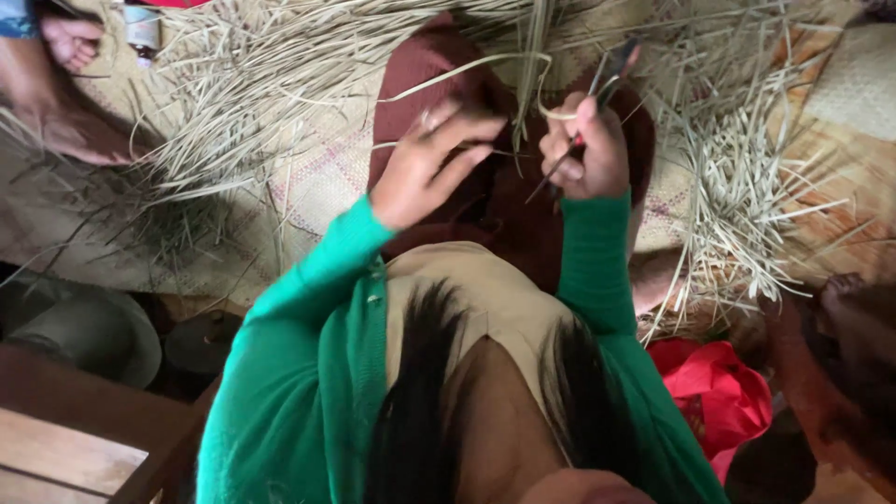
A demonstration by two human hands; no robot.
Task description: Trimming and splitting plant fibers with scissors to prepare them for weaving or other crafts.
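My left hand (pixel 425 168) is raised over my lap, its fingertips pinching a thin pale leaf strip (pixel 523 89) that arcs up and over towards the other hand. My right hand (pixel 586 149) is closed around a slim dark blade-like tool (pixel 611 70), which points up and away, and its fingers also touch the strip's end. Both arms wear green sleeves (pixel 317 271). A maroon cloth (pixel 420 65) covers my lap under the hands.
Heaps of dried leaf strips (pixel 737 187) lie across a woven mat (pixel 317 177). Another person's foot (pixel 70 42) and a small bottle (pixel 142 28) are at top left. A grey bowl (pixel 93 331), a wooden board (pixel 65 439) and a red cloth (pixel 719 392) lie near me.
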